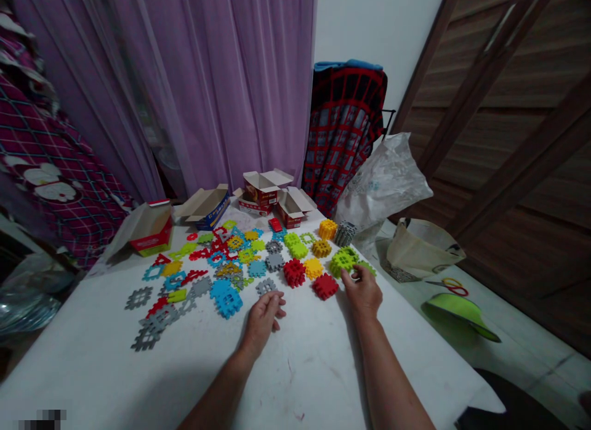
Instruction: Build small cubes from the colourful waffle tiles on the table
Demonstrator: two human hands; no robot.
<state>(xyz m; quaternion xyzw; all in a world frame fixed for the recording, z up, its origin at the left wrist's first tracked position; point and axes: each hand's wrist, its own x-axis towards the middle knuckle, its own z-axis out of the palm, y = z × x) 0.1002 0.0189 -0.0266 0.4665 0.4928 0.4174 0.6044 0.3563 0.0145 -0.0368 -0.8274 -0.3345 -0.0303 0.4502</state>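
Observation:
My right hand (362,292) is at the near side of a lime-green stack of interlocking waffle blocks (344,262), its fingers gripping the stack's lower edge. My left hand (263,322) lies open and palm down on the white table (323,356), holding nothing. Just ahead of it are a blue block stack (227,300) and a small grey piece (266,286). Red stacks (294,273) and yellow stacks (313,268) stand between my hands and the far edge. Many flat multicoloured pieces (198,260) are spread to the left.
Opened cardboard boxes (261,190) stand at the table's far edge, beside a white plastic bag (383,186). A purple curtain (221,79) hangs behind. On the floor at right lie a beige bag (422,251), scissors (450,286) and a lime-green visor (459,316).

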